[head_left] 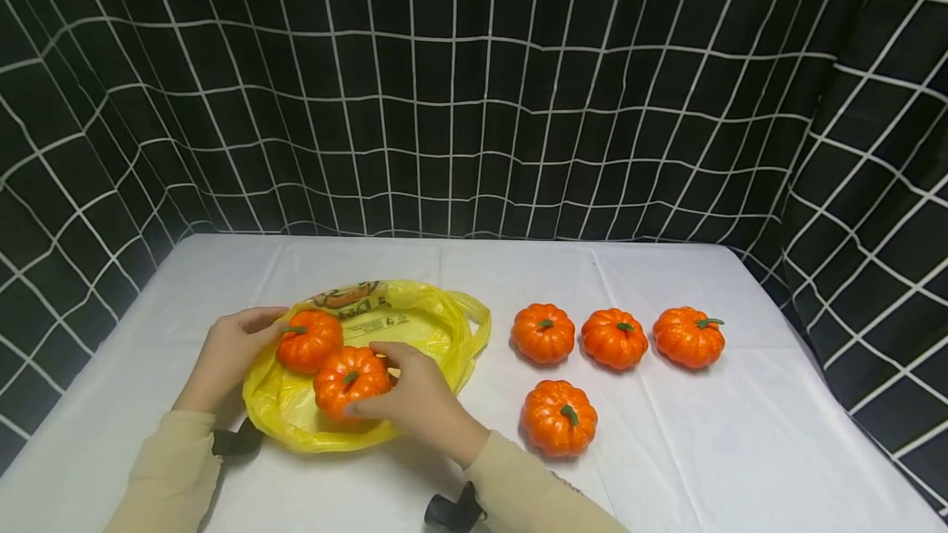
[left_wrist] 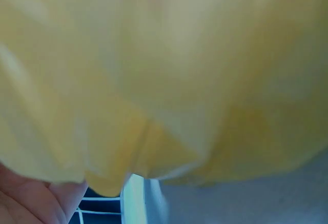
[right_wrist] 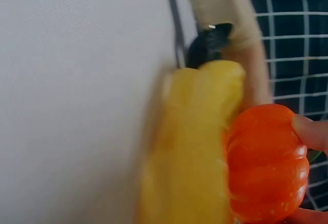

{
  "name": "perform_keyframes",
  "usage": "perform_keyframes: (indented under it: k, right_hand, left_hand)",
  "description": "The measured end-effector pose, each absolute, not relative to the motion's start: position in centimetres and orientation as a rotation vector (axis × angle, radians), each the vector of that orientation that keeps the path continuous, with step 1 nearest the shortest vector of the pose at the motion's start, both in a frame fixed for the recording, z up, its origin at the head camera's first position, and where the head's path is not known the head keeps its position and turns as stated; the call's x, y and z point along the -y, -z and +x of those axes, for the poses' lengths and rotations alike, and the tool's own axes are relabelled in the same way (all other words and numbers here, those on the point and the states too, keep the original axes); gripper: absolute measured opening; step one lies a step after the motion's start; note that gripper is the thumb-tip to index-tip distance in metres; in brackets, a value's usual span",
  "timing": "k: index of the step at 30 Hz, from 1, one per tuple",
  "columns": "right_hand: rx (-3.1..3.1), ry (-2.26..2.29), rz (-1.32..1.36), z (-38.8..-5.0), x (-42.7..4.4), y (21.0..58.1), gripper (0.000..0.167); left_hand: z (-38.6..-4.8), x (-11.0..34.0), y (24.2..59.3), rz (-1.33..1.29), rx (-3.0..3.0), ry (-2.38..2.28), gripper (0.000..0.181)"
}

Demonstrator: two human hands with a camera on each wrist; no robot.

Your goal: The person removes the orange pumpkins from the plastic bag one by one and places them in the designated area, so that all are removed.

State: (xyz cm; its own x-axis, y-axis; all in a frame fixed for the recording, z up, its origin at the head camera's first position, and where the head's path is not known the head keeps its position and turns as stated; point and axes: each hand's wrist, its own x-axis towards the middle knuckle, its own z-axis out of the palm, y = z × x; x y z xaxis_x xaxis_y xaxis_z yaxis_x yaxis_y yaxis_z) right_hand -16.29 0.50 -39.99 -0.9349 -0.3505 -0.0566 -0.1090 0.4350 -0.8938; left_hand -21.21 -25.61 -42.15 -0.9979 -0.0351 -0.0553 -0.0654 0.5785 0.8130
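Note:
A yellow plastic bag (head_left: 437, 315) lies spread wide on the left of the table, with dark print inside its far side. Within it, at the left, sits one small orange pumpkin (head_left: 320, 341) with a green stem. My left hand (head_left: 235, 352) holds the bag's left rim beside that pumpkin; the bag fills most of the left wrist view and hides some fingers. With thumb and fingers my right hand (head_left: 418, 393) grips a second pumpkin (head_left: 348, 381) over the bag's near part. In the right wrist view this pumpkin (right_wrist: 269, 165) appears beside the bag's yellow wall (right_wrist: 192, 152).
Three pumpkins stand in a row to the right: one nearest the bag (head_left: 543, 336), a middle pumpkin (head_left: 614, 340) and a far-right pumpkin (head_left: 689, 339). Another pumpkin (head_left: 559, 419) is closer to me. Black cloth with a white grid (head_left: 474, 89) surrounds the white-covered table (head_left: 741, 434).

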Motion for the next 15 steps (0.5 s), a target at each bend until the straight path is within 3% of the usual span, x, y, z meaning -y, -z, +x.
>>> perform_keyframes:
  k: [15]
  right_hand:
    - [-2.458,1.724,-0.328,-14.4,-7.8,36.4,0.073]
  left_hand:
    - [-21.2,25.4,42.0,-0.11,-2.749,-1.398,0.051]
